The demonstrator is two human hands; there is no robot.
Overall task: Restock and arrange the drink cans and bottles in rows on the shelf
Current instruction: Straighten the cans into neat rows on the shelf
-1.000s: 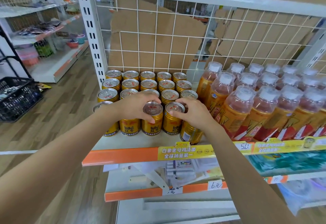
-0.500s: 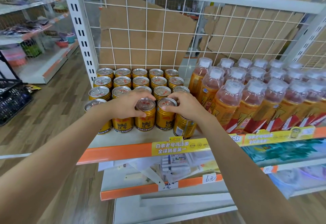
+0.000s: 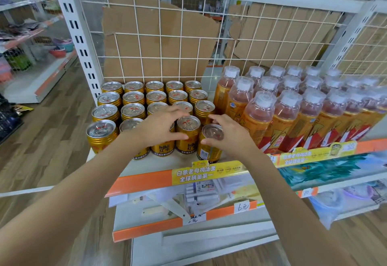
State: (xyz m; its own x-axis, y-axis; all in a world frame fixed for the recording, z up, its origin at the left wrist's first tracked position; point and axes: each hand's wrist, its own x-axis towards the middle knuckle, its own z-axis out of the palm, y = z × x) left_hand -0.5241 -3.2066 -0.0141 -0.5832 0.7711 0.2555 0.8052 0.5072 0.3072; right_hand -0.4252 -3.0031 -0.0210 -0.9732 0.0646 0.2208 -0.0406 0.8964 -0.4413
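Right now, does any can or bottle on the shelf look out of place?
Yes. The can that the right hand grips stands forward of the front row, nearer the shelf edge, breaking the line. The bottles stand in even rows.

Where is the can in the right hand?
Head view, centre: the can stands at the front right corner of the can block, slightly ahead of its row, gripped by the right hand, bottles to its right.
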